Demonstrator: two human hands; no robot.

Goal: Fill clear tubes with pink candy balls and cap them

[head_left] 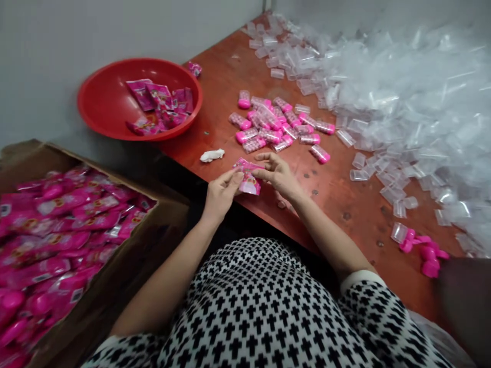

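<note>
A plain grey wall [115, 25] stands behind a red-brown worktop [215, 66], whose near edge slants down to the right past a person in a black-and-white patterned garment [261, 306]. A large heap of clear plastic tubes [406, 102] spreads from the far corner along the right side of the worktop. Below the near edge, at the left, an open cardboard box [161, 230] is filled with bright pink packets [57, 245]. A red bowl [102, 97] at the worktop's left end, beside the wall, holds several more packets. Between bowl and heap, well in from the near edge, lies a loose cluster of filled tubes with pink ends [270, 122].

The 2 hands meet over the near edge, below that cluster, on 1 small pink sachet [249, 186]. The left hand [223, 191] pinches its left side between thumb and fingers; the right hand [279, 174] pinches its upper right side, the other fingers loosely curled. Toward the near edge's right end sit pink plastic pieces [429, 255]. A crumpled white scrap [211, 155] lies left of the sachet.
</note>
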